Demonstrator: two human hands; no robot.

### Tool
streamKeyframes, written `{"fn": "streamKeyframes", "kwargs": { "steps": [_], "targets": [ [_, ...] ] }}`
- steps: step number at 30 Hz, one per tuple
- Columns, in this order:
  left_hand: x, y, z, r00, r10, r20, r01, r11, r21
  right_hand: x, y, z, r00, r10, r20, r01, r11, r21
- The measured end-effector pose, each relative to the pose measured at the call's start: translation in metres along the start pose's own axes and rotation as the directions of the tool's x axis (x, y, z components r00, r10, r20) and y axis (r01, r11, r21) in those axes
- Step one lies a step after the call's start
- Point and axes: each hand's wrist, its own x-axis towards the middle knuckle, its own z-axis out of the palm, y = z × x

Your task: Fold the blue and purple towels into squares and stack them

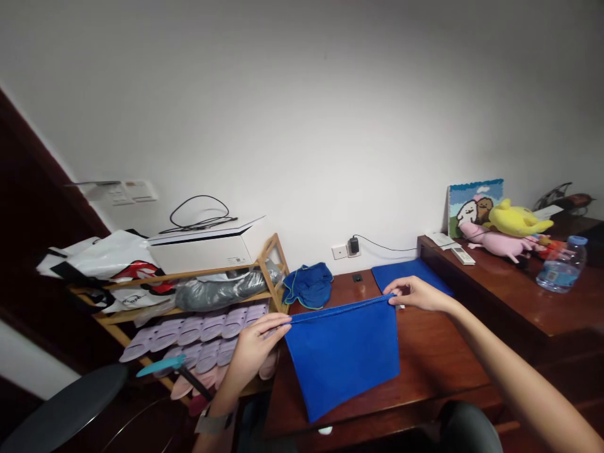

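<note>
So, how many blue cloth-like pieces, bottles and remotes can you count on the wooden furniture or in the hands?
Blue cloth-like: 3 (held piece between left hand and right hand, crumpled piece, flat piece)
Bottle: 1
Remote: 1
Total: 5

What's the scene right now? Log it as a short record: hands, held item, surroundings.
left hand: grips one top corner
right hand: grips the other top corner
held item: flat blue fabric piece, hanging from both hands
behind it: crumpled blue cloth, flat blue item
far right: plastic bottle, yellow plush toy
</note>
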Motion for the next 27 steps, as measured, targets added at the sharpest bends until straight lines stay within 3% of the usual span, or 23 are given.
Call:
{"fn": "streamKeyframes", "kwargs": {
  "steps": [4, 13, 21, 27],
  "targets": [
    [0.000, 0.001, -0.001, 0.999, -0.044, 0.000, 0.044, 0.999, -0.029, -0.010, -0.004, 0.003, 1.000, -0.009, 0.020, 0.010, 1.000, -0.023],
    [0.000, 0.005, -0.003, 0.993, -0.121, 0.008, 0.121, 0.986, -0.118, -0.014, 0.000, 0.010, 0.987, -0.036, -0.155, 0.025, 0.997, -0.072],
    [0.003, 0.000, 0.000, 0.975, -0.216, 0.044, 0.221, 0.952, -0.210, -0.018, -0.001, 0.008, 0.975, -0.066, -0.212, 0.060, 0.998, -0.034],
    [0.007, 0.001, 0.002, 0.970, -0.221, 0.103, 0.240, 0.939, -0.245, -0.020, -0.001, 0.007, 0.955, -0.131, -0.266, 0.106, 0.988, -0.109]
  ]
}}
